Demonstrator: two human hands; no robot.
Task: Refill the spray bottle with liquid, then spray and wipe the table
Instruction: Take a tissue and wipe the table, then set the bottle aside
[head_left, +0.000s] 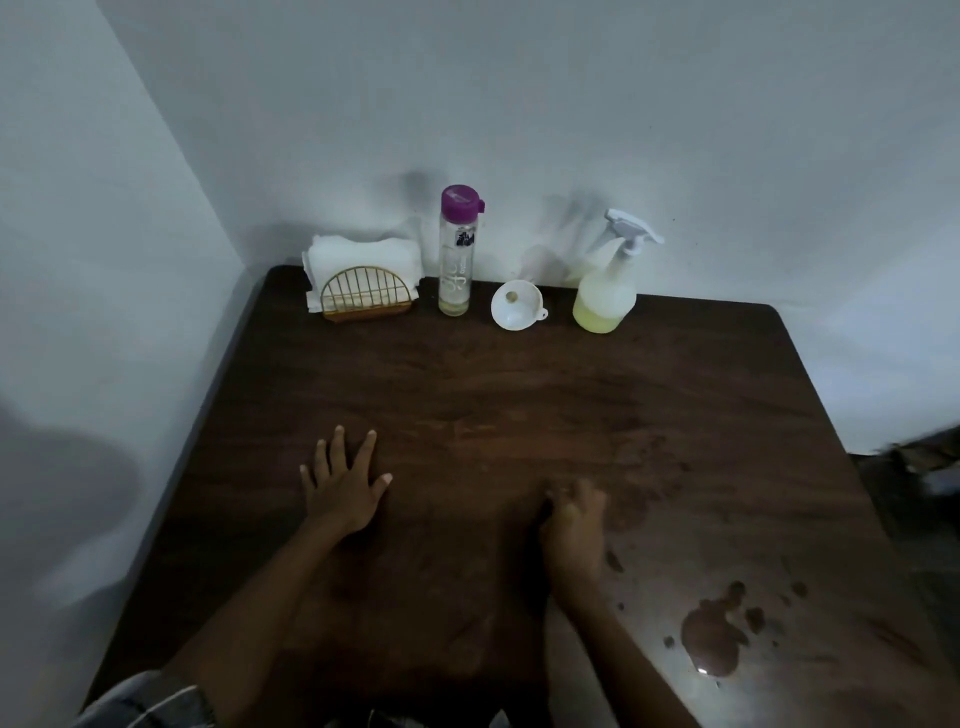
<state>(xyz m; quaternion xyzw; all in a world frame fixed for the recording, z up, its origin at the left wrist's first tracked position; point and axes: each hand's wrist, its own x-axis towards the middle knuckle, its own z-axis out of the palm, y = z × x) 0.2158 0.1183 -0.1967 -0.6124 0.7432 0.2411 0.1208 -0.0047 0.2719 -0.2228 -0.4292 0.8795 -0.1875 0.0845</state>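
A white spray bottle (607, 291) with yellowish liquid in its lower part stands at the back of the dark wooden table (467, 395). A white funnel (517, 305) lies to its left. Left of that stands a clear bottle with a purple cap (456, 254), holding only a little liquid at the bottom. White tissues sit in a gold wire holder (363, 280) at the back left. My left hand (340, 486) lies flat on the table, fingers spread. My right hand (574, 530) is blurred, fingers curled down onto the table, with nothing visible in it.
A wet puddle (711, 636) with smaller drops around it lies on the table near the front right. White walls close in the back and left sides. A dark, blurred object (924, 462) shows beyond the table's right edge.
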